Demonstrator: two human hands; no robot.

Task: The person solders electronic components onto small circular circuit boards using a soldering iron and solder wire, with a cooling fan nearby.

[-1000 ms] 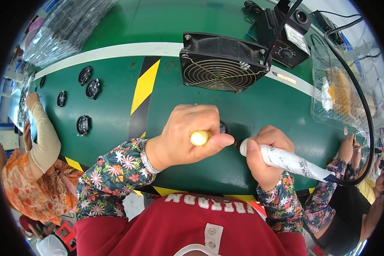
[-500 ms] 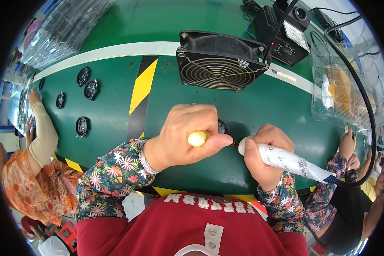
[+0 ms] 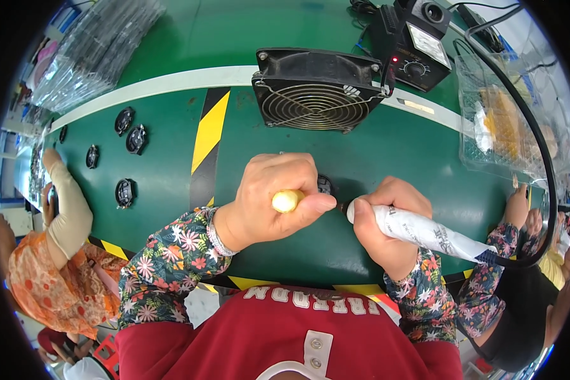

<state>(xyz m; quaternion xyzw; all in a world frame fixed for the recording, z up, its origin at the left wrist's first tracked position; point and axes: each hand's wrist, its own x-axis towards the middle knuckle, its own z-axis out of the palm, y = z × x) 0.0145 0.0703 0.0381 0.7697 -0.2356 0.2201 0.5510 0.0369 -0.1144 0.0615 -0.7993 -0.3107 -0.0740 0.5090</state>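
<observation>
My left hand (image 3: 272, 196) is closed in a fist around a yellow round-ended stick (image 3: 287, 201), whose blunt end faces up; the rest of it is hidden in the fist. A soldering iron (image 3: 418, 232) with a white-wrapped handle is gripped in my right hand (image 3: 392, 225), its front end pointing left toward my left thumb. Its tip is hard to make out. Behind my left hand a small round black part (image 3: 324, 184) shows on the green bench, mostly covered by the fingers.
Beyond my hands stands a black fan (image 3: 316, 95). A black soldering station (image 3: 418, 57) sits at the far right, and a black cable (image 3: 541, 145) loops beside clear plastic trays (image 3: 500, 126). Several black round parts (image 3: 137, 139) lie left. Co-workers' arms (image 3: 66, 196) flank both sides.
The view has shifted slightly, so the fan and station appear a little further left. Both hands keep the same grips and nearly the same positions relative to each other.
</observation>
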